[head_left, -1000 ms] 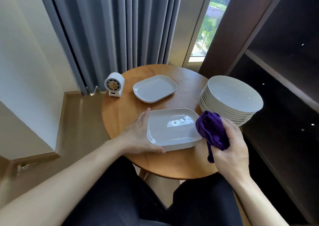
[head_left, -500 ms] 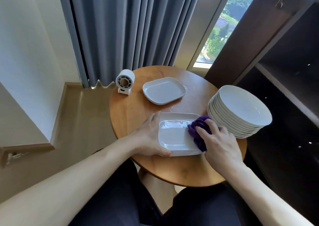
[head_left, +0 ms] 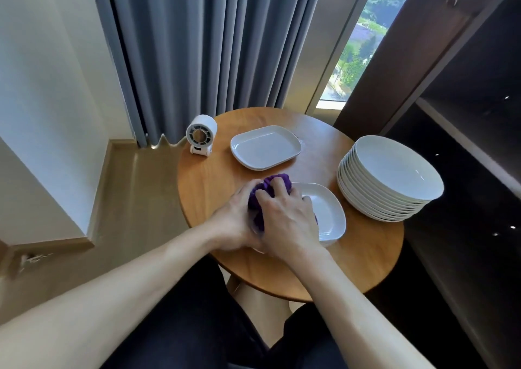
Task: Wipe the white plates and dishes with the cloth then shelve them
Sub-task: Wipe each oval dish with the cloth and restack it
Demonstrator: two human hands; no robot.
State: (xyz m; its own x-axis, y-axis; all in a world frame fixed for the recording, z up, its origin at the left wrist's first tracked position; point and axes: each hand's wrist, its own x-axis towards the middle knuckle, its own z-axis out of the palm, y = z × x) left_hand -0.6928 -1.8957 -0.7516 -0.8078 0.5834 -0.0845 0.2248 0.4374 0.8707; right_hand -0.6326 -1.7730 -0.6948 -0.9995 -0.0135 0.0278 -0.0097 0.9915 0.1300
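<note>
— Grey pleated curtains point(head_left: 197, 44) at the back, a round wooden desk point(head_left: 366, 256) in front, dark wooden shelves point(head_left: 468, 143) to the right. What is being done?

— Wiping is under way. A bunched purple cloth point(head_left: 256, 209) is clenched in the fingers point(head_left: 277, 184) of the right hand point(head_left: 284, 222) and pressed into the left part of a white rectangular ceramic dish point(head_left: 328, 213), which lies on the desk's near side.

— And the left hand point(head_left: 234, 222)?

— It is laid against the dish's left edge, beside the cloth. Whether its fingers are curled round the rim cannot be told, since that contact is hidden by the right hand.

— What is called for next?

— By judgement, the uncovered right half is to be swept. Then the dish is to be lifted level and carried right to the shelves, clear of the stack.

— Counts, please.

— One cloth. One dish being wiped. One white rectangular plate point(head_left: 265, 147) farther back, perhaps with another beneath it; that cannot be settled. One stack of round white bowls point(head_left: 389, 177) at the right edge, about eleven rims being counted, though the lowest are too tightly packed to be sure. One small white fan point(head_left: 200, 134) at the far left, not part of the job.

— So nothing is seen shelved.

— No crockery is visible on the shelves, so most of the task is judged to remain.
</note>
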